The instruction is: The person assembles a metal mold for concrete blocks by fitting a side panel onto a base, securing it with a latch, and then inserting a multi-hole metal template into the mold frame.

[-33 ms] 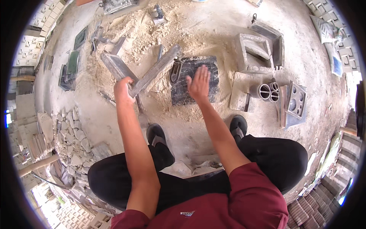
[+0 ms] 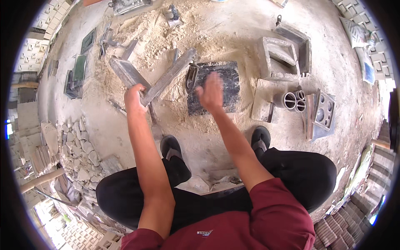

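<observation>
Head view: my left hand (image 2: 134,95) grips the grey L-shaped mould frame (image 2: 166,79), steadying it; my right hand (image 2: 211,92) hovers open over the dark slab (image 2: 227,83).

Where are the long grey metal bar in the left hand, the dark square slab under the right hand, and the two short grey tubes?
long grey metal bar (image 2: 168,77), head view, middle of its flat face.
dark square slab (image 2: 229,79), head view, bare right part.
two short grey tubes (image 2: 293,100), head view, the rims where the tubes meet.

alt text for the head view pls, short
A squatting person's left hand grips the end of a long grey metal bar angled over a sandy floor, while the right hand hovers open over a dark square slab. Grey moulds and two short pipes lie to the right.
</observation>
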Motion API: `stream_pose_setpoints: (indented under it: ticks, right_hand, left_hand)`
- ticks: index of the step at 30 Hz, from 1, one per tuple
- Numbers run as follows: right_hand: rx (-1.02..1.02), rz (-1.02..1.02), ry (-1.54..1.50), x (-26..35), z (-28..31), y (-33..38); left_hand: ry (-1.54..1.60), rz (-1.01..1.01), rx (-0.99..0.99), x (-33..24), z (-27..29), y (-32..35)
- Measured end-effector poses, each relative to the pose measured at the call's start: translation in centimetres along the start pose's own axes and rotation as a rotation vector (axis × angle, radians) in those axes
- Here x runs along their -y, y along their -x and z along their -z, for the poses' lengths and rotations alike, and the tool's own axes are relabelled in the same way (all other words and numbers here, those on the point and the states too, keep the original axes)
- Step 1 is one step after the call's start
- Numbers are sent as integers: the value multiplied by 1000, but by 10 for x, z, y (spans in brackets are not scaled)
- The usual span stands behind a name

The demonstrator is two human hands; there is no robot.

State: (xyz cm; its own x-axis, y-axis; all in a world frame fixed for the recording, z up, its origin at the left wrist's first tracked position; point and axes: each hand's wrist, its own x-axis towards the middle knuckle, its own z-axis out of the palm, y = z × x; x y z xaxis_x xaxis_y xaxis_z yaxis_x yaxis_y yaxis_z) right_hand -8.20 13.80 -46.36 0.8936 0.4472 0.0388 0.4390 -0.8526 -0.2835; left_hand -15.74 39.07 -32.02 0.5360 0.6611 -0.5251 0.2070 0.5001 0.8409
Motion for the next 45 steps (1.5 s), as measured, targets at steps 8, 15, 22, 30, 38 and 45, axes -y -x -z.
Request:
stream_pose_setpoints:
  ticks: [8,15,22,30,38,45]
  right_hand:
    - [279,201,27,-30,46,-63]
    - [133,-544,-599,-152,75,-27]
    - [120,-317,-1512,-87,68,48]
    - [291,-647,-2049,-68,66,91]
    - [-88,-979,-1990,-32,56,109]
    - [-211,-1418,-1231,-49,35,121]
  left_hand:
    - [38,49,-44,5,33,-16]
    - [-363,-43,160,62,-32,13]
    - [-524,-46,302,65,-65,55]
    - [-456,-79,322,80,-72,50]
    - [-522,-210,268,120,-75,50]
    - [-552,-170,348,130,-82,63]
